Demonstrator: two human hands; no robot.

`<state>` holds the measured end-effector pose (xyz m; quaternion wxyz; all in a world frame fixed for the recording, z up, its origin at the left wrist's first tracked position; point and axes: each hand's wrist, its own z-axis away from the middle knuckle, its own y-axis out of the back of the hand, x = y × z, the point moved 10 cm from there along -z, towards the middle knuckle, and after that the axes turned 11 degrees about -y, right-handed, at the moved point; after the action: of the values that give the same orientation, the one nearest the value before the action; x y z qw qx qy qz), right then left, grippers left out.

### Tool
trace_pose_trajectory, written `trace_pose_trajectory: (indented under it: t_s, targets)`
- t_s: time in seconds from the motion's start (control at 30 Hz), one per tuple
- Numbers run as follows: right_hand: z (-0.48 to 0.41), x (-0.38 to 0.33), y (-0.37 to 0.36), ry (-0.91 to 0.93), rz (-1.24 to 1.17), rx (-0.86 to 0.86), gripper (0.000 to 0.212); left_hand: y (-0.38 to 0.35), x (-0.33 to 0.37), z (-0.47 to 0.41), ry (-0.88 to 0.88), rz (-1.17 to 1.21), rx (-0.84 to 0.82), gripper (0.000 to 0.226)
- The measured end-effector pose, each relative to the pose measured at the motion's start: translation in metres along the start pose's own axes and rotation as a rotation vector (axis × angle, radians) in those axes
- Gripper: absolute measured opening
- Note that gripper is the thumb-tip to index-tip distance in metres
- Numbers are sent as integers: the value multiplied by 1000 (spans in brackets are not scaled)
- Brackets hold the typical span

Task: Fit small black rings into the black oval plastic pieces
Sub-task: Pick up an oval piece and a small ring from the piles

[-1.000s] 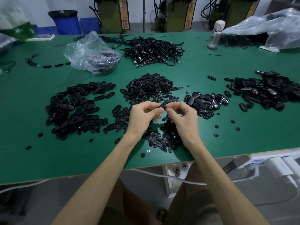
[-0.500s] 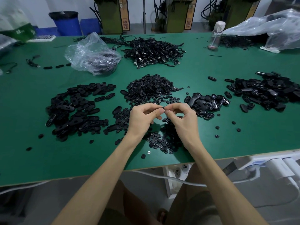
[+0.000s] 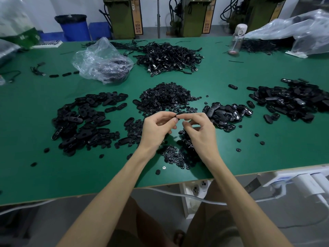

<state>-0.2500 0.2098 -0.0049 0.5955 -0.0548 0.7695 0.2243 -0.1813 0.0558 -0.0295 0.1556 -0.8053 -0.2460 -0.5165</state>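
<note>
Grip: left hand [image 3: 156, 130], right hand [image 3: 200, 130] pinch oval piece [image 3: 180, 114] | black, seemingly edge-on

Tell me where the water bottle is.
In the head view, the water bottle stands far back on the green table, right of the cable pile, beside the big plastic bag.

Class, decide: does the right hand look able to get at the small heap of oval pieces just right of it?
Probably yes: the heap of oval pieces lies close beside the right hand, nothing between, though its grip is busy pinching an oval piece.
</note>
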Motion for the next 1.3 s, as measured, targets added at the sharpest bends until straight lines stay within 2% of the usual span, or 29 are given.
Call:
trace_pose_trajectory:
  t_s: [0.13,0.3,0.53,0.77,1.03,1.3]
  targets:
    - [1,-4,-3,22,21,-14,26,1,0,1,0,7,13,12]
    - [1,-5,-10,44,45,-61,35,3,-1,0,3,9,29,10]
    - [-1,-3,-10,33,-31,-66,40,3,0,0,7,18,25,8]
    - [-5,13,1,-35,-153,-20,12,-13,6,3,-21,-53,-117,16]
    - [-7,20,0,-65,-178,-43,13,-12,4,3,-4,-68,-111,13]
    - [-5,14,-5,-71,-151,-62,14,-9,7,3,-16,-159,-62,22]
